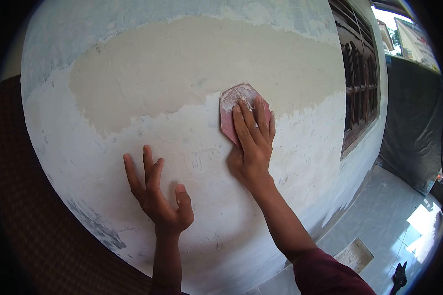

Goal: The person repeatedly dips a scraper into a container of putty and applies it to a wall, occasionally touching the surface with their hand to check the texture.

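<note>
Head view: my right hand [251, 147] pins a pink sandpaper sheet [231, 105] against the plastered wall [182, 64]. The fingers lie together on top of it, at the border between the beige patch and the white filler. My left hand [157, 196] rests lower down, splayed flat and empty. For a clean result, I judge: spread pressure evenly through all fingertips, use short overlapping strokes, and brace on the left palm.

bright daylight | sun patch lower right | fisheye edges, perhaps vignetted
</note>
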Available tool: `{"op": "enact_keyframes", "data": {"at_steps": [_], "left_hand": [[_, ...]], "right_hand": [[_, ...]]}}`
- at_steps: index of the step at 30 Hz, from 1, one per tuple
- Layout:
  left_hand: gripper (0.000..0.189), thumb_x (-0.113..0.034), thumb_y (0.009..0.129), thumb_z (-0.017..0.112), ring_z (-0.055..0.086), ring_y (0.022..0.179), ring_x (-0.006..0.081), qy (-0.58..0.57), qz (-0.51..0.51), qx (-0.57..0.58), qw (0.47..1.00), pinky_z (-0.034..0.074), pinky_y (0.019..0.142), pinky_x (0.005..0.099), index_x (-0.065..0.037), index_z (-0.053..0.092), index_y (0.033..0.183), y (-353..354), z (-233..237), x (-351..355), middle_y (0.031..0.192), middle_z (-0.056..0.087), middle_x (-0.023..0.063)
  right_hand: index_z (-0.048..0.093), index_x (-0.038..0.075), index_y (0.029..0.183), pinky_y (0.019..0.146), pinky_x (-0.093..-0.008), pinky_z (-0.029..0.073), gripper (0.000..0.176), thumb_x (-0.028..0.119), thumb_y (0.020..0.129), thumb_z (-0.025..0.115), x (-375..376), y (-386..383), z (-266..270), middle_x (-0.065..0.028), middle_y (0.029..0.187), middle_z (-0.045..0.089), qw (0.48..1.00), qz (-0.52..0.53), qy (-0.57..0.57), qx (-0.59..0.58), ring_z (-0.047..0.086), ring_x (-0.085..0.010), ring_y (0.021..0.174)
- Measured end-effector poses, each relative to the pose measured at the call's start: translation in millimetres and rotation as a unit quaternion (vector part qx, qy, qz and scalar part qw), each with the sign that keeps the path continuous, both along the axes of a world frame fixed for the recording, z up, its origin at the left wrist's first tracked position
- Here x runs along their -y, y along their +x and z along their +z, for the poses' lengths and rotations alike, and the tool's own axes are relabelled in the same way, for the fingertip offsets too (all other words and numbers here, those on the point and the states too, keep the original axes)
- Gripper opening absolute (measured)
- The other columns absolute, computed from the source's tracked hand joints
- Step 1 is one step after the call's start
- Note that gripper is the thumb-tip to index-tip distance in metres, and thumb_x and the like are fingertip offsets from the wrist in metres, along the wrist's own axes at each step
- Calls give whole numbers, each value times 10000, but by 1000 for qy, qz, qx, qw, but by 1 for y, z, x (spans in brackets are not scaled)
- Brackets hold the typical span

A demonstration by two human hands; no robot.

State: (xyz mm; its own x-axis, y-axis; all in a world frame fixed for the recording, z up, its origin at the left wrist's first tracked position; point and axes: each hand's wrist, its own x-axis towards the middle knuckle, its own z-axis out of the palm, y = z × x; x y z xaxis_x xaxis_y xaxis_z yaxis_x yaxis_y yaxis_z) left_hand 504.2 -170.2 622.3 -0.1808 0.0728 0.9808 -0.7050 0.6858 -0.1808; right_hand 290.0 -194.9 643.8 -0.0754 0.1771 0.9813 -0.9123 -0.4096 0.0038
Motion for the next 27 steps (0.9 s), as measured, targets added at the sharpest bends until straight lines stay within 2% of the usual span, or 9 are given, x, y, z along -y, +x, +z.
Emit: {"op": "enact_keyframes", "data": {"at_steps": [11, 13, 17, 19, 22, 25, 27], "left_hand": [[477, -230, 1001, 507, 175, 1554, 499, 0, -9, -6, 1000, 169, 1227, 603, 26, 462, 1402, 0, -1, 0, 1565, 437, 302], [477, -227, 998, 507, 177, 1553, 499, 1, -4, -4, 1000, 172, 1227, 600, 24, 463, 1402, 0, -1, -2, 1564, 441, 298], [480, -225, 992, 506, 185, 1548, 506, 1, -17, -9, 1000, 179, 1225, 593, 17, 466, 1405, -1, -2, 2, 1562, 451, 286], [481, -225, 991, 506, 186, 1546, 508, 3, -3, -5, 1000, 181, 1223, 591, 16, 467, 1405, 0, -1, 0, 1560, 455, 284], [481, -224, 989, 506, 189, 1543, 512, 3, 16, -2, 1000, 182, 1221, 590, 14, 469, 1405, 0, 0, 0, 1556, 461, 282], [476, -221, 968, 512, 175, 1546, 513, 0, 20, -4, 1000, 180, 1225, 589, 21, 486, 1378, -1, 0, 0, 1525, 494, 296], [473, -220, 949, 519, 159, 1550, 514, 1, 18, -6, 1000, 177, 1229, 588, 27, 502, 1351, -1, 0, 0, 1496, 523, 311]], "right_hand": [[651, -25, 1361, 1240, -581, 184, 609, -168, 781, 538, -4, -1, -44, -189, 1431, 634, 1000, -12, 21, -2, 417, -416, 1491], [671, 33, 1353, 1243, -577, 193, 485, -75, 882, 634, -8, -2, -51, -127, 1427, 649, 1000, -14, 25, 5, 460, -358, 1473], [674, 31, 1346, 1238, -591, 204, 504, -96, 861, 633, -13, -3, -31, -132, 1416, 654, 999, 19, -31, 23, 464, -364, 1469], [664, -4, 1350, 1242, -600, 201, 621, -171, 762, 555, -9, -4, -7, -175, 1438, 630, 998, -5, -54, -15, 412, -418, 1492], [676, 41, 1353, 1247, -590, 188, 642, -182, 762, 559, -1, -5, 12, -131, 1438, 639, 998, -17, -42, -30, 411, -393, 1498], [683, 61, 1354, 1251, -584, 170, 670, -202, 752, 548, 2, -7, 5, -100, 1434, 648, 998, -16, -31, -44, 419, -356, 1500], [710, 81, 1313, 1224, -643, 190, 571, -149, 799, 613, -6, -5, -5, -68, 1405, 667, 1000, -16, 9, -23, 480, -336, 1457]]}}
